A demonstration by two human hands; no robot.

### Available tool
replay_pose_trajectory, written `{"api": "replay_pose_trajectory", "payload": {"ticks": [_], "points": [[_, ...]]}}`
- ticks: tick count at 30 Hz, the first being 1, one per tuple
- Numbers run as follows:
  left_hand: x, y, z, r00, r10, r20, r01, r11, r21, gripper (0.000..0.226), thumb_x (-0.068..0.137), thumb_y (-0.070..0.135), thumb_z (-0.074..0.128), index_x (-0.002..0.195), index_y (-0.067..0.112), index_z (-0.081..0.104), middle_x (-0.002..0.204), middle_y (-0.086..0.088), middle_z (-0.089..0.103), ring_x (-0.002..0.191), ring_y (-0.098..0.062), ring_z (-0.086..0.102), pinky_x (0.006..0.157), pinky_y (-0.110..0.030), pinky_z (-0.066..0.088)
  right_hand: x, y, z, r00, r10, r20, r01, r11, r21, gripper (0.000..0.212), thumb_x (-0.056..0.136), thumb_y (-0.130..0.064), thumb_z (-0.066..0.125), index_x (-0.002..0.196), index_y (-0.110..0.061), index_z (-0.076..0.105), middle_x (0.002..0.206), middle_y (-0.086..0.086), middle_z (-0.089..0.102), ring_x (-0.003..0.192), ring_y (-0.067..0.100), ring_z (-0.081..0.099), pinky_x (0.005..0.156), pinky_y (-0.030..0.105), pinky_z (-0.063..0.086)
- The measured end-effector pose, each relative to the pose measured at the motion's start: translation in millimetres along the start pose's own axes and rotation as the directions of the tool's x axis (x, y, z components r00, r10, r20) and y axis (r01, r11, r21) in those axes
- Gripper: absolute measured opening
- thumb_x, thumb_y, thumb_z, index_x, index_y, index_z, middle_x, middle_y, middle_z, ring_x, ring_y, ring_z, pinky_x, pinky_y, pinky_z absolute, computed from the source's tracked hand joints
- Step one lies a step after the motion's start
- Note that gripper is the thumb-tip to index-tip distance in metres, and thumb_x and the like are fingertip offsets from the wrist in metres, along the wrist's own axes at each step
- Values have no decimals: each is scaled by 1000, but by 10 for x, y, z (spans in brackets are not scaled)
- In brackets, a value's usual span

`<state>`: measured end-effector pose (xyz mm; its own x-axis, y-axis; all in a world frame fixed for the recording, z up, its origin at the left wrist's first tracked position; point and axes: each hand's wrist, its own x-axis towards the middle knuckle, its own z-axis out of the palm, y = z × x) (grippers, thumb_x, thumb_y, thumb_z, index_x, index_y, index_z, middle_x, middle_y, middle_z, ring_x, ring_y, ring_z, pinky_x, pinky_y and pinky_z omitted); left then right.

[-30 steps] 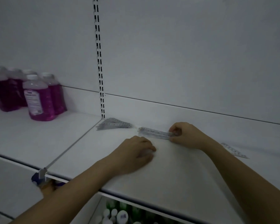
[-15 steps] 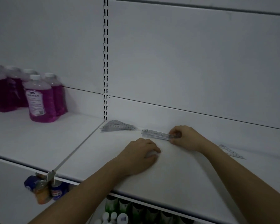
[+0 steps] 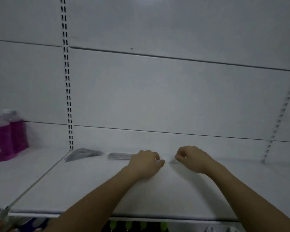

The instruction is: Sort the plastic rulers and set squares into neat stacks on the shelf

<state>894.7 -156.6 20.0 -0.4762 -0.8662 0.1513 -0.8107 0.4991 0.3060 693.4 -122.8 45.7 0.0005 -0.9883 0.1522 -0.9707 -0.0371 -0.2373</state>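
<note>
The picture was dim and a little blurred. The person reached both bare arms over a white metal shelf [image 3: 94, 186], towards its back panel.

The left hand [image 3: 145, 163] lay palm down on the shelf with its fingers curled under. Its left side touched or covered the right end of a flat stack of clear plastic rulers [image 3: 118, 156], which lay along the back of the shelf. It could not be told whether this hand gripped anything.

The right hand [image 3: 192, 159] was just beside it, a small gap between the two. Its fingers were bent and the thumb met the fingertips, as in a pinch. A thin pale edge showed on the shelf just under them, but the blur hid what it was, so it was not clear whether this hand held a thing.

A second pile, a fan-shaped stack of clear plastic set squares [image 3: 83, 154], lay to the left of the rulers, near the slotted upright [image 3: 67, 91] in the back panel. The two piles were apart.

Far to the left, on the next shelf section, stood pink liquid bottles with white caps [image 3: 6, 138].
</note>
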Motion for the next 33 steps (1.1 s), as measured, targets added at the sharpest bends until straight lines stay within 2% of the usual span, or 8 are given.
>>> {"api": "replay_pose_trajectory", "payload": {"ticks": [5,11,15,17,20,22,25,33], "points": [[216,1187,291,996,75,55,-76,997,17,48,97,55,36,131,28,54,135,-1,55,123,-24,50,102,-43,40,-788,947,-358,985,173,-18,-173,985,16,25,93,-46,45,89,-27,62,90,-6,64,82,14,60,78,35,51],[251,2914,749,985,154,84,-150,988,-44,43,97,49,40,130,25,55,136,-1,55,123,-24,50,101,-40,41,-1963,2247,-955,951,307,-40,-303,949,83,30,95,-38,47,66,-28,49,71,-8,55,63,10,50,63,29,41],[272,3974,1068,969,237,74,-232,971,-66,41,97,47,39,125,24,58,130,-1,59,117,-24,53,96,-38,44,-2667,3045,-1335,913,397,-95,-384,914,128,33,93,-38,50,63,-25,48,69,-5,58,66,16,54,68,34,47],[289,4455,1205,961,266,78,-260,963,-74,39,96,46,39,120,24,60,126,-2,61,113,-24,55,91,-37,44,-2949,3413,-1485,890,439,-125,-421,896,143,35,93,-41,50,66,-18,53,76,2,64,72,22,60,72,37,50],[361,5078,1407,953,289,88,-283,956,-78,37,95,46,42,119,25,61,125,0,62,114,-23,55,91,-36,43,-3257,3924,-1634,861,484,-156,-460,873,164,39,94,-41,49,67,-14,53,76,8,64,72,26,60,68,36,48],[457,5396,1533,951,295,93,-287,954,-89,37,95,46,43,119,26,61,127,0,61,116,-23,54,93,-36,43,-3393,4225,-1695,852,495,-171,-468,866,179,39,95,-37,50,61,-19,44,66,2,55,62,21,52,64,33,42],[662,5733,1762,950,298,97,-285,950,-124,34,94,44,44,118,26,61,127,1,61,114,-22,55,91,-34,43,-3512,4641,-1691,846,506,-167,-479,860,178,38,97,-35,49,62,-21,43,62,-4,47,55,10,42,56,26,35],[1465,6169,2398,964,262,52,-249,951,-184,34,92,42,50,123,27,57,125,-1,61,112,-21,56,91,-33,45,-3252,5801,-1580,846,519,-121,-501,852,148,30,95,-33,49,72,-15,53,65,-2,53,59,13,47,57,29,36]]}}
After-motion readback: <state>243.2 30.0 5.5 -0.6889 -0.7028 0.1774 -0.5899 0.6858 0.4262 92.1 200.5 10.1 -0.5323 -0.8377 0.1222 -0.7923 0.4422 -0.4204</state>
